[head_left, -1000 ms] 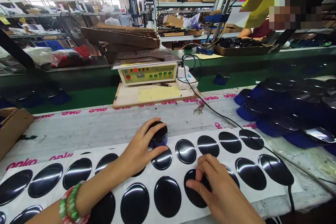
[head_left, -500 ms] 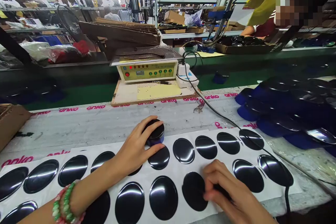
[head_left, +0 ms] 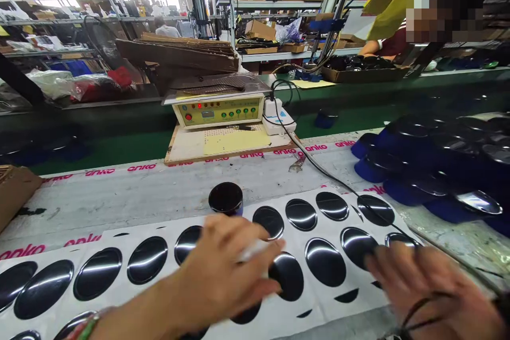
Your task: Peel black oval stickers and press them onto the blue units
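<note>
A white sheet [head_left: 295, 324] with rows of glossy black discs [head_left: 325, 262] lies across the front of the bench. Over its middle is my left hand [head_left: 235, 260], smeared by motion, with something whitish showing between thumb and fingers; whether it grips this cannot be told. My right hand [head_left: 430, 281], blurred too, is at the sheet's right end, its fingertips close to the discs. A thin dark cord [head_left: 422, 305] loops across that hand. Just beyond my left hand, a short round piece with a black top [head_left: 226, 197] stands by the sheet's far edge, untouched.
Many dark blue, shiny-topped pieces [head_left: 430, 170] are heaped at the right. A control box [head_left: 221, 110] stands on a board behind the bench. From the power socket [head_left: 279, 122] a cable [head_left: 326, 172] runs across to the right. A cardboard box [head_left: 18, 191] is at the left edge.
My left hand has let go of the round piece and come nearer over the sheet. The right hand has moved right. The sheet's right part has shifted slightly away from me.
</note>
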`<action>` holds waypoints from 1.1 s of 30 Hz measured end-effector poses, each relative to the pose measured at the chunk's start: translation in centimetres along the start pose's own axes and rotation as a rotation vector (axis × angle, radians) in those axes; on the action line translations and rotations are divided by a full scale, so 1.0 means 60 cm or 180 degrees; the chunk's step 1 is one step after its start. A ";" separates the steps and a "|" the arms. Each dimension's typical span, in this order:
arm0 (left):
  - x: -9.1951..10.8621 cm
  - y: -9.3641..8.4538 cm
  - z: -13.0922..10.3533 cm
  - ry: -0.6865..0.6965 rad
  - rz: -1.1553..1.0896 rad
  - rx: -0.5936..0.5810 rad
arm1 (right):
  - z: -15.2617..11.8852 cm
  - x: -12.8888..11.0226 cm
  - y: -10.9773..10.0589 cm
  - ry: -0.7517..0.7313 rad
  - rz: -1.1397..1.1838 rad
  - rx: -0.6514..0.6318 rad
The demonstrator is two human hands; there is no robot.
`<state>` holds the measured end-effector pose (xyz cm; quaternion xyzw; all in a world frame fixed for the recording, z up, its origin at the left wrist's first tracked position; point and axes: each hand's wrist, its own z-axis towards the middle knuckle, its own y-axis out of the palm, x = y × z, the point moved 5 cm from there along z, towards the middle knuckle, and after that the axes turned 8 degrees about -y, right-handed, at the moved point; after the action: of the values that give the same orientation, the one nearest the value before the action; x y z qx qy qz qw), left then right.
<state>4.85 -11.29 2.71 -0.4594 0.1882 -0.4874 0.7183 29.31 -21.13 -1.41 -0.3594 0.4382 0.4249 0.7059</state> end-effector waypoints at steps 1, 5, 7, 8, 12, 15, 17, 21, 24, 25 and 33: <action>0.023 0.010 0.002 0.0164 0.0008 -0.0260 | 0.003 0.000 0.019 0.0110 0.0450 0.0037; 0.061 0.059 0.011 -0.0117 -0.0070 -0.0997 | 0.003 0.017 0.090 0.0916 0.1527 0.0292; 0.058 0.076 0.014 -0.0367 -0.0416 -0.1292 | -0.003 0.026 0.107 0.1205 0.1588 0.0292; 0.052 0.080 0.014 -0.0520 -0.0648 -0.1420 | -0.006 0.029 0.110 0.1302 0.1532 0.0255; 0.034 0.057 0.008 -0.0486 -0.1715 -0.1621 | -0.013 0.024 0.101 0.1426 0.1071 0.0338; 0.005 0.018 -0.010 -0.0589 -0.2690 -0.1347 | -0.012 0.008 0.106 0.1340 0.0694 0.0185; -0.034 0.002 -0.028 -0.1321 -0.3270 -0.0831 | -0.011 -0.001 0.117 0.1204 0.0252 -0.0099; -0.073 0.006 -0.060 -0.2001 -0.3892 -0.0357 | -0.008 -0.013 0.142 0.0272 -0.0970 -0.0643; -0.072 0.016 -0.065 -0.1974 -0.4160 -0.0377 | -0.006 -0.021 0.152 -0.0756 -0.1927 -0.0947; -0.072 0.017 -0.064 -0.2012 -0.4207 -0.0378 | -0.006 -0.023 0.152 -0.1027 -0.2247 -0.0995; -0.071 0.007 -0.055 -0.2411 -0.4862 -0.0188 | -0.005 -0.021 0.134 -0.1302 -0.2605 -0.1118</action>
<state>0.78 -9.09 -0.10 -0.6108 -0.4135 -0.6465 0.1947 21.54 -18.69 -1.42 -0.5249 0.0350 0.2420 0.8153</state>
